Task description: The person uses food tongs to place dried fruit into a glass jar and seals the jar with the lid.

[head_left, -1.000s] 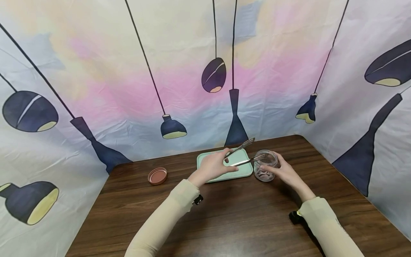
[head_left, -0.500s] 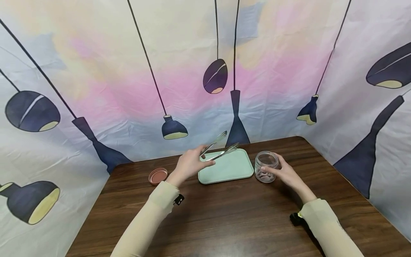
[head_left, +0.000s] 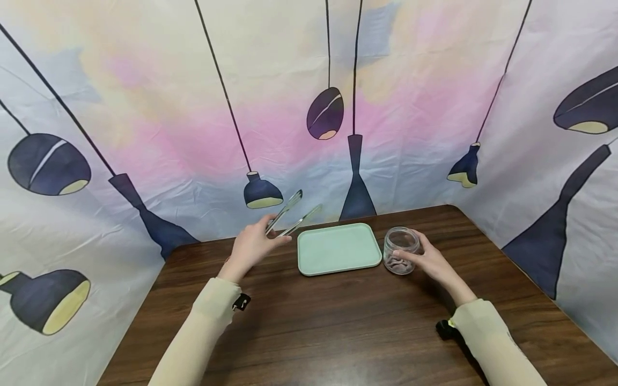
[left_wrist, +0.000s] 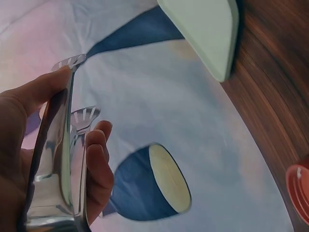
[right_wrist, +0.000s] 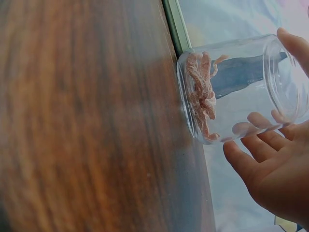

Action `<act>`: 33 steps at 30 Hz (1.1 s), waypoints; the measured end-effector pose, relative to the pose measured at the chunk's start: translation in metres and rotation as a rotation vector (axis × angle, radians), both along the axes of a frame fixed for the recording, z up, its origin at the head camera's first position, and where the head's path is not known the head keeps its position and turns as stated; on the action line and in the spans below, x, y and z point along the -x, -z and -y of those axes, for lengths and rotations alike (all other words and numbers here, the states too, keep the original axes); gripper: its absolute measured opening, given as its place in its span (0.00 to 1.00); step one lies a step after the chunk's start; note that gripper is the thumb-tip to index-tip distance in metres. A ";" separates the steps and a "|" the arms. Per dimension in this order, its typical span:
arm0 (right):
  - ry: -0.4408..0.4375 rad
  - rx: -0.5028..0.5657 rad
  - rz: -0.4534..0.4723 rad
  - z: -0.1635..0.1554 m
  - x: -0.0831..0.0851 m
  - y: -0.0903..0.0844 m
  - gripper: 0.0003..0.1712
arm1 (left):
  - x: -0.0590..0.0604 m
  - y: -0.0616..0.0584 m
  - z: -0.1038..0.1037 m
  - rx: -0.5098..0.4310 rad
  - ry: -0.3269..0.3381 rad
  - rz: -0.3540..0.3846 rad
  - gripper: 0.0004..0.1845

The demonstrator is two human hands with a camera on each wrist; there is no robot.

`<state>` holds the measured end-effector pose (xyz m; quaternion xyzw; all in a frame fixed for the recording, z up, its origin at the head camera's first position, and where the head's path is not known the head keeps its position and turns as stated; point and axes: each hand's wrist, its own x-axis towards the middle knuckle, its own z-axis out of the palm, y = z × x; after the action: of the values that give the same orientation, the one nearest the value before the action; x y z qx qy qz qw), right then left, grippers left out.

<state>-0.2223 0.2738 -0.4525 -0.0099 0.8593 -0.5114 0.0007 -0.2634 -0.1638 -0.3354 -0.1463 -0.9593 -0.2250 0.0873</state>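
Note:
Metal tongs [head_left: 286, 209] are gripped in my left hand [head_left: 248, 249], raised over the left part of the table. Their two slotted tips [left_wrist: 86, 116] stand apart and point away from me, with nothing between them. My right hand [head_left: 431, 261] holds a clear, lidless jar [right_wrist: 241, 67] by its side, thumb and fingers around it. The jar stands upright on the table, right of a pale green tray [head_left: 339, 251]. Shrivelled reddish-brown strips [right_wrist: 200, 92] lie at the jar's bottom. The bare tray lies between my hands.
A reddish-brown screw lid [left_wrist: 300, 186] lies on the table at the left, mostly hidden behind my left hand in the head view. The wooden table [head_left: 338, 327] ends at a cloth backdrop [head_left: 193, 134] printed with lamps.
My left hand has swung left with the tongs, from above the tray and jar to over the lid. My right hand and the jar have stayed in place.

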 end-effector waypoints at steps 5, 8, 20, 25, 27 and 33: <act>-0.004 0.010 -0.002 -0.001 -0.001 0.001 0.59 | -0.001 0.001 0.014 -0.020 -0.041 0.013 0.42; -0.003 0.012 0.001 -0.002 -0.001 0.001 0.59 | 0.000 0.005 0.019 -0.043 -0.055 0.008 0.42; 0.000 0.008 -0.001 -0.003 -0.001 -0.001 0.60 | 0.005 0.034 0.030 -0.167 -0.140 0.066 0.45; -0.002 0.007 -0.001 -0.002 0.000 -0.001 0.60 | 0.009 0.047 0.033 -0.173 -0.195 0.109 0.46; -0.002 0.006 0.000 -0.002 0.000 0.000 0.60 | 0.010 0.052 0.034 -0.183 -0.213 0.133 0.45; -0.007 0.002 0.003 -0.001 0.001 -0.001 0.60 | 0.018 0.070 0.036 -0.157 -0.233 0.158 0.44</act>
<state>-0.2229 0.2745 -0.4516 -0.0121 0.8588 -0.5122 0.0038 -0.2809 -0.2002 -0.4058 -0.0088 -0.9531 -0.2985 0.0480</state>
